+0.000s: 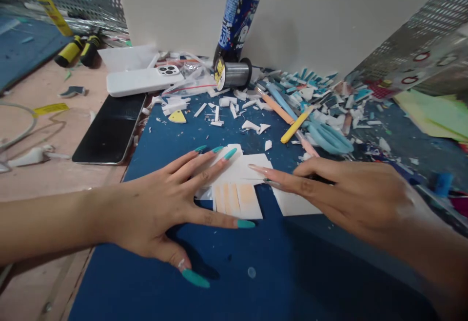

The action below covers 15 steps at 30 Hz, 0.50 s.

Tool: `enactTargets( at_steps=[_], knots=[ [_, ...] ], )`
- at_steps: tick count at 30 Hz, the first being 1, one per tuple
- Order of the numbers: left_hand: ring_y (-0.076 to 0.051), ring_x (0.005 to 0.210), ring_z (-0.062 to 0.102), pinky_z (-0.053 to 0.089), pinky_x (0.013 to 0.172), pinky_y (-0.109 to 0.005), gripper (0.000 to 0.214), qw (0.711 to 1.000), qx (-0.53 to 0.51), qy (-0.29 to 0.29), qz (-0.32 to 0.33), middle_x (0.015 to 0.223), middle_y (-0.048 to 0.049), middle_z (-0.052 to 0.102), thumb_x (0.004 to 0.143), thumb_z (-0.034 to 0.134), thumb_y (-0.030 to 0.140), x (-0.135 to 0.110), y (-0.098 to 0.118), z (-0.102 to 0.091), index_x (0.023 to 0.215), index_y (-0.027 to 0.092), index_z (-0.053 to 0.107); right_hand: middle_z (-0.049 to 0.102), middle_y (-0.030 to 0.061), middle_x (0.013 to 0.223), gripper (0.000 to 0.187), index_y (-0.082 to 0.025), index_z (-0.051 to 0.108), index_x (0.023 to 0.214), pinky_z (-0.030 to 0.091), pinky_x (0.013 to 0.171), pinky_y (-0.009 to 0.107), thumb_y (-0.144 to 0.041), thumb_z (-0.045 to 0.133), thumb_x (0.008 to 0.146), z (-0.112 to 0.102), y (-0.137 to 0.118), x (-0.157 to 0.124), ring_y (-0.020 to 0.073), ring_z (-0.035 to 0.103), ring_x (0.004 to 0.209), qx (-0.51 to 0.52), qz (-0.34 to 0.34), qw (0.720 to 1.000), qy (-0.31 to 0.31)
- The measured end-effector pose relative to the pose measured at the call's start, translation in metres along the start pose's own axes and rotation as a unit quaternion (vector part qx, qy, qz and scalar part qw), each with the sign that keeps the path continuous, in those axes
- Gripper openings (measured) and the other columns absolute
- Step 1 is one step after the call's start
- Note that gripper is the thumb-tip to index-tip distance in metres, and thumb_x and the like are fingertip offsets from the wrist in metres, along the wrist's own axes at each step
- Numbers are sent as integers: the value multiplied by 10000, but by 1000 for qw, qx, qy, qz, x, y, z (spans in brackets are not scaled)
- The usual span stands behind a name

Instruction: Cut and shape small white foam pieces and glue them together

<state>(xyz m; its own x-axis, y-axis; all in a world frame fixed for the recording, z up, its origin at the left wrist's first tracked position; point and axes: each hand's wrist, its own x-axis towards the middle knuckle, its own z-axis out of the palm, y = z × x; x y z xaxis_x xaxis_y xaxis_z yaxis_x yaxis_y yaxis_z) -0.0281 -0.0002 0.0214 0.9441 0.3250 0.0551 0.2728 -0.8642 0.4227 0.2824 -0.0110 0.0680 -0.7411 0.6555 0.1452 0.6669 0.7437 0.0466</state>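
Observation:
My left hand (pixel 164 204) lies flat with its fingers spread on white paper pieces (pixel 241 170) on a blue cutting mat (pixel 226 272). Its nails are long and teal. My right hand (pixel 343 189) reaches in from the right, fingers stretched out and pressing on the same white pieces. A white piece with pale orange stripes (pixel 237 199) lies between the two hands. Neither hand holds a tool.
Paper scraps, coloured craft knives (pixel 288 111) and light blue scissors (pixel 329 138) litter the mat's far side. A wire spool (pixel 234 73) and a dark blue bottle (pixel 236 24) stand at the back. Two phones (pixel 113 126) lie at the left. Yellow-green sheets (pixel 435 114) lie right.

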Motion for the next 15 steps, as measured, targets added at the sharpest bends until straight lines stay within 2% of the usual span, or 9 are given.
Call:
enactTargets(
  at_steps=[4, 6, 9, 15],
  knots=[
    [-462, 1438, 103, 157, 1078, -729, 637, 999, 1, 32, -1, 1616, -33, -4, 821, 626, 546, 0, 1, 1, 1409, 439, 406, 591, 23, 699, 543, -229, 521, 1361, 381, 503, 292, -36, 310, 900, -14, -11, 21, 158, 559, 547, -55, -107, 992, -30],
    [-457, 1436, 128, 149, 1088, -719, 616, 999, -4, 44, 1, 1615, -38, 64, 813, 639, 539, -1, 1, 2, 1387, 419, 451, 586, 26, 678, 514, -192, 581, 1296, 378, 477, 273, -28, 300, 898, -15, -16, 30, 147, 550, 522, -64, -134, 988, -41],
    [-447, 1438, 132, 141, 1101, -703, 622, 999, -10, 52, 2, 1612, -40, 86, 806, 644, 556, -2, 0, 3, 1383, 419, 458, 607, 24, 699, 526, -212, 583, 1285, 379, 476, 242, -11, 291, 897, -8, -19, 34, 130, 545, 523, -76, -137, 986, -51],
    [-445, 1444, 78, 158, 1086, -713, 623, 999, -8, 40, 4, 1617, -24, 54, 809, 627, 585, -2, -1, 1, 1387, 453, 436, 584, -1, 744, 534, -257, 510, 1344, 494, 692, 304, -24, 308, 909, 8, -18, 27, 124, 555, 602, -47, -97, 992, -72]
  ],
)
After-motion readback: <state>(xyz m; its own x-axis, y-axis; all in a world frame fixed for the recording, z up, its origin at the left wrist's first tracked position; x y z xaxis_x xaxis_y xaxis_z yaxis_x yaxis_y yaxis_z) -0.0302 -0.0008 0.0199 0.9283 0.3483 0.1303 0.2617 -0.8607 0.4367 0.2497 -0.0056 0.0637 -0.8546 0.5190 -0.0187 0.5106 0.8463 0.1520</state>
